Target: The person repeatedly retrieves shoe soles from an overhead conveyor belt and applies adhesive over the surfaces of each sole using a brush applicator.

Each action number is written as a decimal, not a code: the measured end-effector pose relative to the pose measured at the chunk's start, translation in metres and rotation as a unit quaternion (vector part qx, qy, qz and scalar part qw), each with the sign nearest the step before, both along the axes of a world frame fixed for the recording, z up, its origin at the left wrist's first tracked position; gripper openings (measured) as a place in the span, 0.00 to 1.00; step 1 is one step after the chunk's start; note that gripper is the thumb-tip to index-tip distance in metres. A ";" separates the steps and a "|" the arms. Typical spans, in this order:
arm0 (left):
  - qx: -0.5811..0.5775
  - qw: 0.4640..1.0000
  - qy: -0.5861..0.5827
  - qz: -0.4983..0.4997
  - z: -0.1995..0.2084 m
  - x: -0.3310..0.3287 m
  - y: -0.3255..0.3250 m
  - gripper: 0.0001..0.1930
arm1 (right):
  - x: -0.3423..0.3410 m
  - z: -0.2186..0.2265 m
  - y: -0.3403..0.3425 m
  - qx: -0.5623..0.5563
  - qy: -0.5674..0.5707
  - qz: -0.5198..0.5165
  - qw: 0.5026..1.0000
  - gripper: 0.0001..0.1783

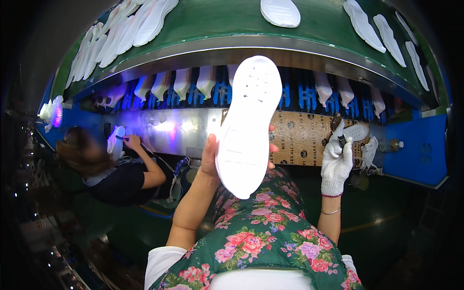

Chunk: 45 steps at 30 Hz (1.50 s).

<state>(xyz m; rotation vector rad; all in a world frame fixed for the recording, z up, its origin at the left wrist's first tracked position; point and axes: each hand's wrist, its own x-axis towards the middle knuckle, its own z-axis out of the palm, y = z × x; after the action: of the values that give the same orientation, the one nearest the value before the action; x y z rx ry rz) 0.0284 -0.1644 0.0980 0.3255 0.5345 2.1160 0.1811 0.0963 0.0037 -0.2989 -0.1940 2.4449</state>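
Note:
Upright in front of me is a white shoe sole [248, 125], its face toward me with small dark holes near the top and ridges across the middle. My bare left hand [209, 157] is closed around its lower half, thumb at the left edge and fingertips showing at the right. To the right, my right hand [337, 166] wears a white knit glove. Its fingers are closed on what looks like a brush [341, 140] with a dark handle; the glove hides part of it. Beside that hand another white sole [356, 132] lies on the cardboard.
Printed brown cardboard [295, 137] covers the bench, with bare metal [193, 128] left of it. Behind, white shoe parts hang on a blue rack [307, 94]. Soles line a green belt [217, 24] above. A small bottle [391, 144] stands right. A co-worker [121, 169] brushes a sole at left.

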 end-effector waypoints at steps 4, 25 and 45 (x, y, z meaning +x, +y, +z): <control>0.074 0.990 0.111 -0.046 0.014 -0.034 -0.004 0.58 | 0.007 -0.010 -0.005 0.010 -0.030 -0.027 0.999 0.12; 0.064 0.990 -0.126 -0.026 0.026 -0.212 0.077 0.35 | 0.011 -0.067 -0.041 0.013 -0.170 -0.033 0.985 0.12; -0.472 0.203 0.811 0.278 0.035 -0.449 0.098 0.36 | 0.026 -0.083 -0.085 0.023 -0.218 -0.082 0.972 0.14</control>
<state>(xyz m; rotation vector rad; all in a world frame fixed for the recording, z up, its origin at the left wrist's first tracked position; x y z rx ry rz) -0.4203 -0.0665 0.1331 1.7026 3.2307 0.3421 0.2074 0.0113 -0.0795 -0.7987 -0.3972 2.1794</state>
